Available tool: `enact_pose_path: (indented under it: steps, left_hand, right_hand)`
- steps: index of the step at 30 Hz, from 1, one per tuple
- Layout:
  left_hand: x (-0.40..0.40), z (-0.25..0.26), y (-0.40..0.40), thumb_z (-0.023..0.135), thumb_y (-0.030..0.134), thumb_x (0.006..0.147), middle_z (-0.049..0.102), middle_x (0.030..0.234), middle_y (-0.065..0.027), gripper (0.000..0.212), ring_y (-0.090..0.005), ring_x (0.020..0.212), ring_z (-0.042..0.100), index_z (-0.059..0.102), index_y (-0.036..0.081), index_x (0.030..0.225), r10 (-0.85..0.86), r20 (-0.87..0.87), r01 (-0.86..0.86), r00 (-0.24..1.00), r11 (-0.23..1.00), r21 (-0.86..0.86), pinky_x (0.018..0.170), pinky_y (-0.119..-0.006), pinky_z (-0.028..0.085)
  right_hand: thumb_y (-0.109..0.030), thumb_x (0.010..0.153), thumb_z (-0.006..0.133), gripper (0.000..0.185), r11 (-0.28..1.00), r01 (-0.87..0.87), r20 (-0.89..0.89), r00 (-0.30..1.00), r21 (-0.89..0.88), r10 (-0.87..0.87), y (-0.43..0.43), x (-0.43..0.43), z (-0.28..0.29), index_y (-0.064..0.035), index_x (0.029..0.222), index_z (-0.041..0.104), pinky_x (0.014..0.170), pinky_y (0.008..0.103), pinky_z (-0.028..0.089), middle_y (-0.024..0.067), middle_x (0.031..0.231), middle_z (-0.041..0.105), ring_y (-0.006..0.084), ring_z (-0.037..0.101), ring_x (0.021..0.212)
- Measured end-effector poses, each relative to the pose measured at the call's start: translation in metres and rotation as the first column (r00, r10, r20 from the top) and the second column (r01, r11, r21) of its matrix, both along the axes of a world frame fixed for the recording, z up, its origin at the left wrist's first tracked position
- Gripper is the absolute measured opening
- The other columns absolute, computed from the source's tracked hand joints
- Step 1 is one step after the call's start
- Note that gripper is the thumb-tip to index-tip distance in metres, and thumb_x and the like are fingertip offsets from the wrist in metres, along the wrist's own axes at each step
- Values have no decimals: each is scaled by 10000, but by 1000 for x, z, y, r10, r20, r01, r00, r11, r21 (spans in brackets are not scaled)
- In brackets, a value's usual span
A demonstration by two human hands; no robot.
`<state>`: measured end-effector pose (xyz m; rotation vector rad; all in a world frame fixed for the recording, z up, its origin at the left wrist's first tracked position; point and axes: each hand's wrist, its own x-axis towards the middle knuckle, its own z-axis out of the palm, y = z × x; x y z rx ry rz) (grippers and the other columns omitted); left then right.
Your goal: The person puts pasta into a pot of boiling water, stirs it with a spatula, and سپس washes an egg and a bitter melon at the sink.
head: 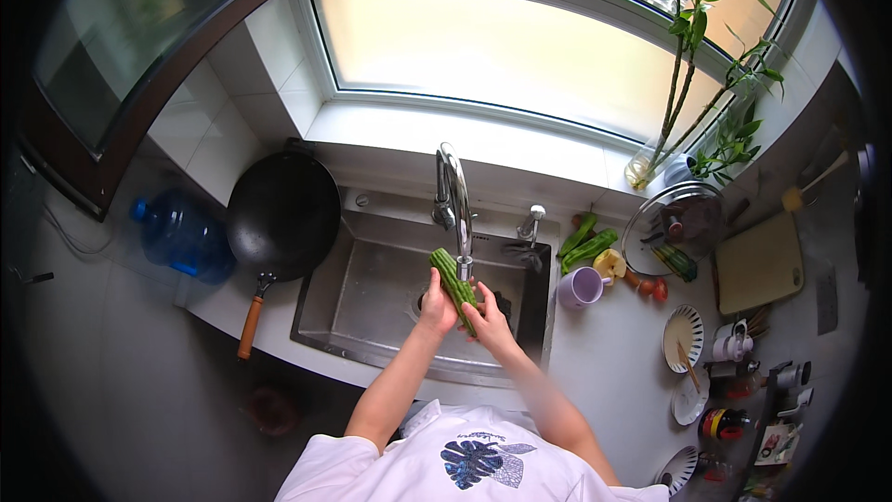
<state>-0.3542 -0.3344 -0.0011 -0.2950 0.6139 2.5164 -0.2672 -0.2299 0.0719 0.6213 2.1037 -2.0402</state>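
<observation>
A long green ridged gourd (453, 282) is held at a slant over the stainless steel sink (369, 293), just beneath the spout of the chrome faucet (458, 202). My left hand (437, 305) grips it from the left, with the thumb along its side. On the right, my right hand (491, 319) has its fingers around the gourd's lower part. Whether water runs from the spout cannot be told. Behind the hands, the sink drain is partly hidden.
Left of the sink are a black wok (284, 216) and a blue water jug (185, 237). At right sit a purple mug (580, 288), green peppers (589, 249), a glass lid (672, 226), a cutting board (759, 261) and patterned plates (683, 335).
</observation>
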Motion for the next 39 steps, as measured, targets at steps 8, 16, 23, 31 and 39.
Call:
enact_pose_path:
  steps: [8, 16, 23, 31, 39]
  left_hand:
    - [-20, 25, 22, 467, 534, 917, 636, 887, -103, 487, -249, 789, 634, 554, 59, 982, -38, 225, 70, 974, 988, -139, 629, -390, 552]
    - [-20, 11, 34, 470, 426, 952, 588, 761, -73, 375, -215, 691, 596, 559, 64, 916, 62, 223, -36, 973, 992, -120, 649, -368, 532]
    - [-25, 1, 28, 581, 262, 920, 590, 816, -70, 189, -191, 696, 597, 533, 81, 946, 126, 48, -117, 991, 980, -160, 626, -351, 535]
    - [-28, 28, 20, 432, 576, 915, 573, 657, -38, 450, -173, 587, 594, 551, 142, 891, -8, 169, 21, 986, 997, -74, 552, -331, 518]
    - [-35, 27, 19, 693, 88, 819, 606, 816, -18, 165, -123, 706, 602, 585, 36, 932, -14, 87, 51, 996, 894, -444, 620, -289, 509]
  right_hand:
    - [-287, 891, 590, 650, 598, -36, -125, 966, 801, 225, -9, 6, 3, 58, 1369, 316, 633, 368, 524, 178, 981, 608, 321, 644, 792]
    - [-161, 767, 694, 655, 284, 106, -196, 931, 953, 308, 2, 3, 11, -83, 1356, 418, 609, 347, 516, 88, 851, 518, 237, 610, 760]
    - [-67, 778, 679, 724, 632, 153, -375, 897, 760, 235, -8, -1, 8, -118, 1413, 336, 585, 325, 505, 75, 973, 536, 214, 597, 725]
    - [-301, 911, 571, 637, 976, -148, 24, 989, 162, 146, 0, -10, -5, -36, 1417, 288, 776, 338, 493, 213, 1043, 624, 309, 646, 853]
    - [-248, 830, 665, 620, 415, -279, 177, 947, 866, 266, -22, -1, 23, -1, 1320, 377, 605, 387, 516, 198, 977, 612, 325, 646, 726]
